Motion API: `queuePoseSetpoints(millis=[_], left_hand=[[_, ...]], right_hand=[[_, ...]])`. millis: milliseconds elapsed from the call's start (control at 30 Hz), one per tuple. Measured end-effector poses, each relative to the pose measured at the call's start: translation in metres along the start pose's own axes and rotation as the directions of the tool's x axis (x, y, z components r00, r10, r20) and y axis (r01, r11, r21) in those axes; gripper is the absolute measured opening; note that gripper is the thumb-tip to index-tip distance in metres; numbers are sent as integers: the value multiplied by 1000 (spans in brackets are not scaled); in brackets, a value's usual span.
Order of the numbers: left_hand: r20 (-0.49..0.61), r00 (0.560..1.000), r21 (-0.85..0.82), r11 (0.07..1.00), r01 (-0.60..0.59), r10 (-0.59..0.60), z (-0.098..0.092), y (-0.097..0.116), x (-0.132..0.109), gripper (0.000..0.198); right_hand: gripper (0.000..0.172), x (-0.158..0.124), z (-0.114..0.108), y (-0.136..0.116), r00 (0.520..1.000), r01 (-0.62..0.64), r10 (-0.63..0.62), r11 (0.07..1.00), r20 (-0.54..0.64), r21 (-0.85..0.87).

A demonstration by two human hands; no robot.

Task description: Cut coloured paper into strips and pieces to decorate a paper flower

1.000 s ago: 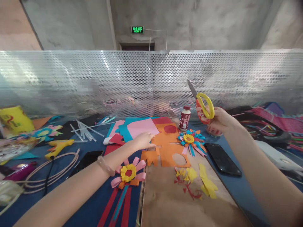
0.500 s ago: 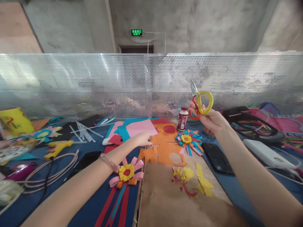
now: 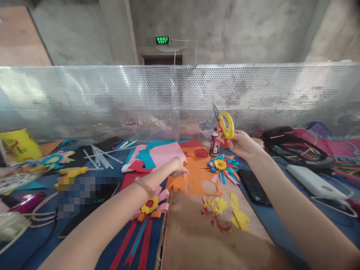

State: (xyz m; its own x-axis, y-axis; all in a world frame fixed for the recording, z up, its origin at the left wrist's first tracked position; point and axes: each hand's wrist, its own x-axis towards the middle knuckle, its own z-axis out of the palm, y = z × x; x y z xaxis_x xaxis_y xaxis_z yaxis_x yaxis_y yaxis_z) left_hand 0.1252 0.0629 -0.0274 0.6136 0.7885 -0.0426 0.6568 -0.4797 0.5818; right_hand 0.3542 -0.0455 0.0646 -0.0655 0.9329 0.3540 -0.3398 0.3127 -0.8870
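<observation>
Right hand point(image 3: 239, 143) grips scissors point(image 3: 225, 125) beside glue bottle point(image 3: 214, 142).

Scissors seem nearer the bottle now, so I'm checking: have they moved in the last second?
Yes. The scissors in the right hand have shifted left toward the small bottle; the yellow handle now sits right beside its cap.

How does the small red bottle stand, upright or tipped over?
Upright. The bottle stands on its base, white cap on top, beside the right hand that holds the scissors.
</observation>
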Motion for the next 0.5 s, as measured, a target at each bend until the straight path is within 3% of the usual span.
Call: queuePoseSetpoints(millis=[100, 200, 300, 433, 500], left_hand=[[85, 996, 74, 997, -4, -3, -4, 3, -1, 29], [66, 998, 71, 997, -23, 18, -9, 7, -5, 30], [-26, 998, -4, 998, -56, 55, -15, 25, -15, 29], [-178, 968, -200, 957, -210, 175, -19, 70, -36, 45], [-322, 921, -495, 790, -362, 220, -18, 91, -48, 42]], right_hand=[[25, -3, 3, -3, 1000, -18, 18, 1000, 6, -8], [32, -5, 3, -5, 999, -34, 34, 999, 17, -4], [38, -5, 5, -5, 997, -49, 54, 997, 63, -64], [46, -7, 18, 4, 992, -14, 48, 958, 113, -286], [47, -7, 26, 11, 991, 20, 38, 907, 127, -421]])
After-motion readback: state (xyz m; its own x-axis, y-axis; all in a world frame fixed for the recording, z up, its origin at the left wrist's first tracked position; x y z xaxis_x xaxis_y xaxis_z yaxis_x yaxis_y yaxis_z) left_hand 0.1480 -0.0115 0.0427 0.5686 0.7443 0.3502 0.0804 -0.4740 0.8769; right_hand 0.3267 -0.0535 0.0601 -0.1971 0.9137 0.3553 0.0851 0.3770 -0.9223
